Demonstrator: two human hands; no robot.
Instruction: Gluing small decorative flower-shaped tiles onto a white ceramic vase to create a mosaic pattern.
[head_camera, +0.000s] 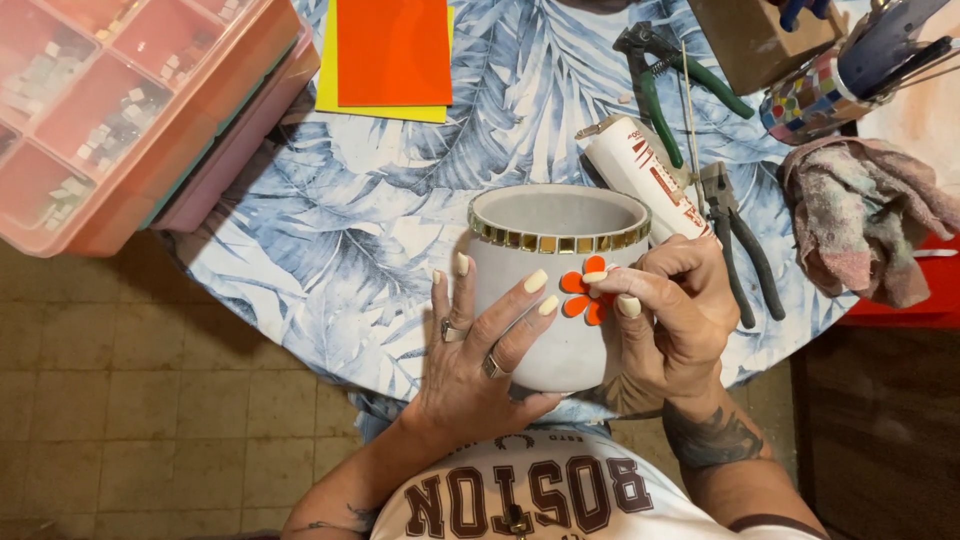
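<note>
The left hand (470, 360) was wrapped around the side of a grey pot (550, 290), its grip holding the pot firm at the near edge of the table (330, 240). The right hand (675, 320) was pinched on the orange flower (585, 292), pressing a petal onto the pot's side with the fingertips (628, 305).

To do this well, I think the pot should be kept very still, and each petal pushed flat and close to the others, so none slides.

The pot was round and plain grey, with 1 ring of small gold squares (555, 242) under its rim. The flower had orange petals stuck near the top.

Near the far right edge lay pliers (745, 255), green cutters (665, 85), a white tube (640, 170) and a rag (865, 215). A pink box (130, 110) of little tiles sat at the far left corner, with orange and yellow sheets (390, 55) beside it.
</note>
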